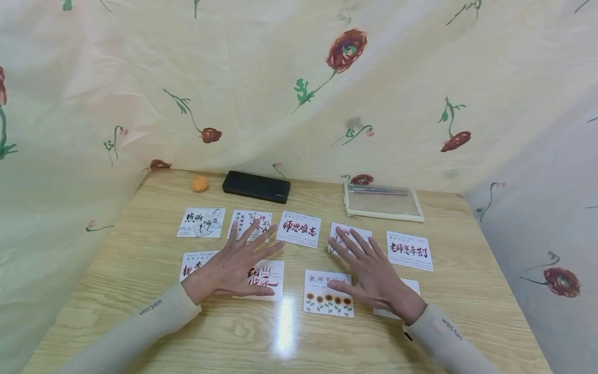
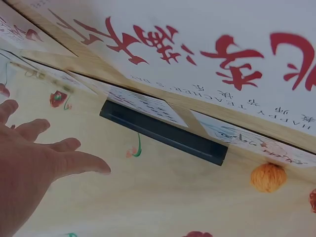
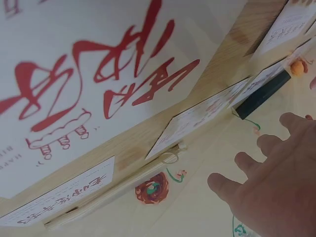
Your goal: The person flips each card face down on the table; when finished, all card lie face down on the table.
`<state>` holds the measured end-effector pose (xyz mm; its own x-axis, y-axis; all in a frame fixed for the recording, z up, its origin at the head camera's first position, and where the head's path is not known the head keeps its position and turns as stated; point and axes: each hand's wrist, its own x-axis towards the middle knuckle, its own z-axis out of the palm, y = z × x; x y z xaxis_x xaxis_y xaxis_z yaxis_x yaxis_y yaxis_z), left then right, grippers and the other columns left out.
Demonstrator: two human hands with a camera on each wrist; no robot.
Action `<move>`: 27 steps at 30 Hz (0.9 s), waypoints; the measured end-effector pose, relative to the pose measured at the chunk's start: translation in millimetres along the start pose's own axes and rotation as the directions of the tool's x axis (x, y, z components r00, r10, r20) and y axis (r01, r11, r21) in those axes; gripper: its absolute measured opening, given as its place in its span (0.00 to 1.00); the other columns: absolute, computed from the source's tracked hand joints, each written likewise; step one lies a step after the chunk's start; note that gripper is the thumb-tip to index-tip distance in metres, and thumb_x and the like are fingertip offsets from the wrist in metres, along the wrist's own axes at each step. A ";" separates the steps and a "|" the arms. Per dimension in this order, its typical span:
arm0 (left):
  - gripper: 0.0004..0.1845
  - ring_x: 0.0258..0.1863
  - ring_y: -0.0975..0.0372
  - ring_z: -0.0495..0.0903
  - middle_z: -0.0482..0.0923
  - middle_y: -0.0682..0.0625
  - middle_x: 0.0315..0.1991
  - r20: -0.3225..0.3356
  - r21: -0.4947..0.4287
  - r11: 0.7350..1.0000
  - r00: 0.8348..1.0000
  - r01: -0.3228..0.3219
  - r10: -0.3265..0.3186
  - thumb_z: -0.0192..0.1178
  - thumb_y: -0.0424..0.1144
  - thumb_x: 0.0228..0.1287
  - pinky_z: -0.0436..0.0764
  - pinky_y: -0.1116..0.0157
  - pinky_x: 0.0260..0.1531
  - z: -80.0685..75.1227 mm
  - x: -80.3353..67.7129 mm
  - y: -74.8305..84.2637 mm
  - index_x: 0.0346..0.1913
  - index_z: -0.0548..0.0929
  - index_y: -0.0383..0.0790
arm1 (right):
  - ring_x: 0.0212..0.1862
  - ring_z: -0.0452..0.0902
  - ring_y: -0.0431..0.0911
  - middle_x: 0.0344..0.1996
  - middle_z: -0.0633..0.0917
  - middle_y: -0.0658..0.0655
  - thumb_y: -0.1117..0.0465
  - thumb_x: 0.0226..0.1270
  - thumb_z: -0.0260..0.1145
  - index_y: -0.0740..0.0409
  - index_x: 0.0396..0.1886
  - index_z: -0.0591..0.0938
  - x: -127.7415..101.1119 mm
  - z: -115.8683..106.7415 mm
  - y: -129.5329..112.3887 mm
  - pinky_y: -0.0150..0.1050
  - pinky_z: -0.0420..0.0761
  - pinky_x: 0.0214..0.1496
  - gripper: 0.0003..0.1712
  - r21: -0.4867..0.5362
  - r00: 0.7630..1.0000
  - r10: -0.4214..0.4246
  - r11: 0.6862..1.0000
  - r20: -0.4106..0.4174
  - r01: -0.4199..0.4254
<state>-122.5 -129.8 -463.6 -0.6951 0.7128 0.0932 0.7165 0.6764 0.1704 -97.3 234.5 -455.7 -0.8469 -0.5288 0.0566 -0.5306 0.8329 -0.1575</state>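
Observation:
Several white cards with red or black brush lettering lie in two rows on the wooden table (image 1: 140, 270). My left hand (image 1: 233, 265) is spread flat, fingers straight, over a red-lettered card (image 1: 268, 280) in the near row, and its fingertips reach a card (image 1: 247, 218) in the far row. My right hand (image 1: 369, 272) is spread the same way beside the sunflower card (image 1: 327, 298), with its fingers over a far-row card (image 1: 343, 234). Neither hand holds anything. Whether the palms touch the cards I cannot tell. In the wrist views the left hand (image 2: 34, 163) and the right hand (image 3: 276, 187) show straight fingers.
A black case (image 1: 256, 187) and a small orange ball (image 1: 199, 184) sit at the table's far edge. A clear zip pouch (image 1: 383, 203) lies at the back right. A flowered curtain (image 1: 299, 93) hangs round the table on three sides.

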 end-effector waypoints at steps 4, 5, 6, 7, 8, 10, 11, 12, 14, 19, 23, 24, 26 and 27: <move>0.57 0.85 0.38 0.43 0.42 0.47 0.87 0.009 -0.030 1.000 1.000 0.008 -0.008 0.59 0.79 0.56 0.44 0.20 0.72 1.5 -0.9 -0.5 0.84 0.54 0.60 | 0.85 0.49 0.60 0.86 0.52 0.53 0.26 0.67 0.60 0.41 0.85 0.57 0.9 -0.3 -1.4 0.73 0.53 0.80 0.53 0.008 1.000 -0.003 1.000 -0.007 0.003; 0.56 0.85 0.37 0.43 0.42 0.47 0.87 0.009 -0.037 0.999 1.000 0.011 -0.011 0.59 0.79 0.57 0.44 0.20 0.72 1.8 -1.1 -0.5 0.84 0.54 0.60 | 0.85 0.49 0.60 0.86 0.52 0.53 0.26 0.67 0.60 0.41 0.85 0.58 1.3 -0.4 -1.8 0.72 0.53 0.80 0.53 0.011 1.000 -0.003 1.000 -0.009 0.003; 0.55 0.85 0.38 0.43 0.42 0.48 0.87 0.010 -0.043 0.999 1.000 0.015 -0.015 0.59 0.78 0.58 0.44 0.21 0.72 1.9 -1.3 -0.5 0.84 0.55 0.59 | 0.86 0.49 0.60 0.86 0.51 0.53 0.26 0.67 0.60 0.41 0.85 0.58 1.8 -0.6 -2.1 0.72 0.54 0.80 0.53 0.015 1.000 -0.002 1.000 -0.012 0.002; 0.54 0.85 0.38 0.43 0.42 0.48 0.87 0.014 -0.052 0.998 1.000 0.022 -0.021 0.58 0.78 0.60 0.44 0.21 0.72 2.0 -1.5 -0.8 0.84 0.55 0.59 | 0.86 0.49 0.59 0.87 0.50 0.53 0.26 0.68 0.60 0.42 0.85 0.59 2.5 -0.9 -2.6 0.72 0.54 0.80 0.52 0.023 1.000 -0.001 1.000 -0.016 0.002; 0.53 0.85 0.39 0.42 0.41 0.49 0.88 0.019 -0.068 0.997 0.999 0.032 -0.031 0.57 0.77 0.61 0.44 0.22 0.73 1.6 -1.6 -0.9 0.84 0.55 0.59 | 0.85 0.49 0.59 0.87 0.50 0.53 0.27 0.68 0.59 0.42 0.84 0.59 3.3 -1.3 -3.0 0.72 0.54 0.81 0.51 0.030 1.000 0.000 1.000 -0.020 0.001; 0.48 0.85 0.41 0.44 0.41 0.51 0.88 0.010 -0.085 0.995 0.999 0.046 -0.045 0.55 0.75 0.66 0.47 0.24 0.75 0.4 -1.6 -1.4 0.84 0.57 0.59 | 0.85 0.51 0.60 0.87 0.50 0.53 0.28 0.69 0.59 0.43 0.84 0.61 5.6 -2.3 -3.4 0.71 0.56 0.80 0.50 0.046 0.999 -0.003 0.999 -0.036 0.004; 0.46 0.85 0.42 0.47 0.43 0.51 0.87 -0.009 -0.094 0.994 0.999 0.050 -0.051 0.55 0.72 0.69 0.49 0.26 0.76 -0.4 -1.3 -1.6 0.83 0.58 0.58 | 0.85 0.52 0.60 0.86 0.51 0.54 0.29 0.70 0.60 0.44 0.84 0.61 7.0 -2.9 -3.5 0.70 0.58 0.80 0.49 0.053 0.999 -0.007 0.999 -0.048 0.010; 0.43 0.85 0.43 0.50 0.46 0.51 0.87 -0.036 -0.103 0.993 0.998 0.052 -0.056 0.55 0.69 0.71 0.52 0.29 0.77 -1.6 -0.9 -1.8 0.83 0.60 0.56 | 0.84 0.53 0.61 0.86 0.52 0.55 0.30 0.71 0.60 0.45 0.83 0.62 8.5 -3.7 -3.6 0.69 0.59 0.80 0.48 0.065 0.998 -0.010 0.998 -0.060 0.014; 0.38 0.82 0.45 0.58 0.54 0.50 0.85 -0.120 -0.118 0.992 0.991 0.045 -0.060 0.57 0.62 0.75 0.59 0.34 0.78 -4.0 -0.5 -2.4 0.81 0.65 0.52 | 0.83 0.55 0.61 0.86 0.55 0.56 0.32 0.72 0.60 0.46 0.83 0.63 12.8 -5.0 -4.2 0.67 0.63 0.79 0.46 0.083 0.996 -0.018 0.996 -0.082 0.024; 0.30 0.73 0.50 0.75 0.74 0.44 0.74 -0.314 -0.175 0.983 0.943 0.062 -0.115 0.62 0.50 0.75 0.76 0.48 0.71 -10.8 -2.0 -3.1 0.75 0.73 0.44 | 0.81 0.60 0.58 0.85 0.57 0.53 0.36 0.76 0.60 0.47 0.83 0.63 23.2 -7.6 -9.1 0.65 0.68 0.76 0.42 0.177 0.994 0.004 0.984 -0.110 0.016; 0.28 0.71 0.51 0.76 0.76 0.45 0.71 -0.299 -0.347 0.924 0.914 0.164 -0.275 0.60 0.51 0.77 0.79 0.48 0.69 -16.6 -6.8 -6.5 0.74 0.74 0.46 | 0.81 0.60 0.57 0.84 0.59 0.52 0.37 0.78 0.59 0.48 0.83 0.63 34.5 -7.8 -14.7 0.64 0.70 0.76 0.41 0.300 0.995 0.024 0.954 -0.097 0.006; 0.27 0.70 0.50 0.77 0.77 0.45 0.70 -0.291 -0.389 0.902 0.904 0.188 -0.314 0.61 0.50 0.77 0.79 0.47 0.68 -17.9 -8.0 -8.5 0.73 0.74 0.46 | 0.82 0.60 0.56 0.83 0.60 0.52 0.37 0.78 0.59 0.49 0.83 0.63 37.9 -8.2 -16.4 0.63 0.70 0.76 0.41 0.331 0.996 0.024 0.944 -0.091 0.007; 0.25 0.66 0.50 0.79 0.80 0.45 0.67 -0.282 -0.459 0.858 0.879 0.228 -0.385 0.61 0.49 0.77 0.79 0.46 0.66 -20.5 -10.4 -13.5 0.71 0.76 0.45 | 0.82 0.60 0.55 0.82 0.62 0.53 0.39 0.78 0.60 0.49 0.82 0.63 45.7 -8.1 -19.3 0.62 0.69 0.78 0.41 0.381 0.997 0.021 0.924 -0.075 0.010; 0.24 0.64 0.49 0.80 0.81 0.43 0.65 -0.288 -0.487 0.841 0.866 0.235 -0.409 0.62 0.47 0.76 0.80 0.45 0.64 -21.4 -11.4 -16.9 0.70 0.78 0.44 | 0.81 0.61 0.54 0.82 0.64 0.53 0.40 0.78 0.61 0.50 0.82 0.63 49.8 -8.3 -21.1 0.62 0.69 0.78 0.40 0.405 0.998 0.017 0.914 -0.068 0.012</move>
<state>-127.9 -153.4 -446.5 -0.9118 0.2867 0.2938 0.4105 0.6466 0.6430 -128.6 192.0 -441.4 -0.8560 -0.5026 0.1209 -0.4810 0.6887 -0.5425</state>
